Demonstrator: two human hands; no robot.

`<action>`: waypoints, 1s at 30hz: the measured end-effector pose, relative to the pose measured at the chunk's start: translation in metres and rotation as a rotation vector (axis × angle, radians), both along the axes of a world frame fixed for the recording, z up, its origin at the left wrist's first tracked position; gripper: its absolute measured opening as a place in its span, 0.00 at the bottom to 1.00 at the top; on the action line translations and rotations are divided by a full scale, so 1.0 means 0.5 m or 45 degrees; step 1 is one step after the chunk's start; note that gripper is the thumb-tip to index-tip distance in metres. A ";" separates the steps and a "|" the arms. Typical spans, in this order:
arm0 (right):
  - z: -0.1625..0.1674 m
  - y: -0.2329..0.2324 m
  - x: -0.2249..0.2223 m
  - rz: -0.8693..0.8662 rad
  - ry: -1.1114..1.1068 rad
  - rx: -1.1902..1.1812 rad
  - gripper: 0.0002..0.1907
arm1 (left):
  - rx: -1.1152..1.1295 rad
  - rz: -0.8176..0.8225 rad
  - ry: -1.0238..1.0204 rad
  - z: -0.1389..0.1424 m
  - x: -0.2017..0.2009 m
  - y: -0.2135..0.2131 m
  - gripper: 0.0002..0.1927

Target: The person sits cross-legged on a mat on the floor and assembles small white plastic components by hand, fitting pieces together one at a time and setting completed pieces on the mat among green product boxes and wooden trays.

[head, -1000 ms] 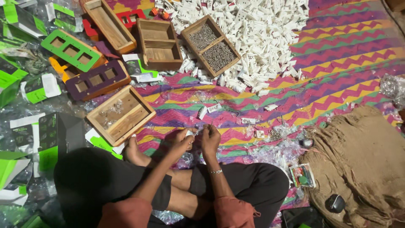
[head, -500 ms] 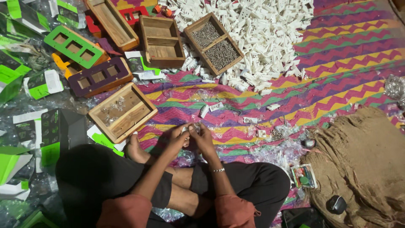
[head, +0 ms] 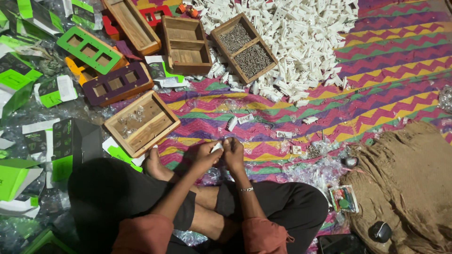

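White small plastic part (head: 217,147) pinched between left hand (head: 207,153) and right hand (head: 234,151), raised over zigzag-striped woven mat (head: 376,94) for close fingertip work.

Four wooden boxes (head: 141,123), three coloured cut-out frames (head: 92,46), one heap of white plastic parts (head: 301,42), two hands (head: 225,153).

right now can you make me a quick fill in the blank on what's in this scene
1. Both hands, left hand and right hand, pinch a small ____ part.
2. The two-compartment wooden box beside the white pile holds grey metal ____.
3. The green frame has ____ rectangular openings.
4. The mat has a ____ pattern.

Missing words: white; screws; three; zigzag
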State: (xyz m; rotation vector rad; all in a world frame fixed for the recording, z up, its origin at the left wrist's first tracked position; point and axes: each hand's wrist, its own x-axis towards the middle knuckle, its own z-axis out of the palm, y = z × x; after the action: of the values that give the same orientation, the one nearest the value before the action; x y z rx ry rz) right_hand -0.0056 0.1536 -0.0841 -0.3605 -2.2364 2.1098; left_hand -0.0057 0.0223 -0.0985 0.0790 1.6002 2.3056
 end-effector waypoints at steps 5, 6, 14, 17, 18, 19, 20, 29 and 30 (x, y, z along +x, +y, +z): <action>-0.002 0.034 -0.011 -0.236 -0.110 0.256 0.10 | -0.345 0.065 0.531 -0.035 0.012 0.008 0.12; 0.000 0.042 -0.016 -0.214 -0.092 0.221 0.11 | -0.321 0.054 0.394 -0.037 0.010 0.006 0.09; 0.021 0.030 -0.016 0.050 -0.075 -0.021 0.10 | -0.154 0.253 -0.159 -0.028 -0.013 -0.017 0.09; 0.043 0.028 0.003 0.198 0.395 0.494 0.18 | -0.183 0.417 -0.196 -0.018 -0.015 -0.022 0.10; 0.048 0.026 0.009 0.290 0.294 0.377 0.19 | -0.137 0.437 -0.222 -0.014 -0.014 -0.022 0.09; 0.051 0.021 0.008 0.386 0.198 0.258 0.21 | -0.091 0.463 -0.243 -0.011 -0.018 -0.023 0.09; 0.052 0.015 0.006 0.486 0.106 0.135 0.22 | -0.048 0.495 -0.261 -0.007 -0.022 -0.023 0.09; 0.010 0.020 0.003 0.517 -0.204 0.121 0.15 | -0.254 0.245 -0.228 -0.015 -0.015 -0.029 0.18; 0.005 0.023 0.002 0.494 -0.202 0.165 0.13 | -0.208 0.228 -0.276 -0.013 -0.016 -0.023 0.19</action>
State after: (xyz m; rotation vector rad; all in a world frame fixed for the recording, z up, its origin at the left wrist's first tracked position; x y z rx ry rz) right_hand -0.0044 0.1651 -0.0814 -0.0934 -2.7071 2.1507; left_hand -0.0136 0.0108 -0.1051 -0.3543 1.7335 2.2100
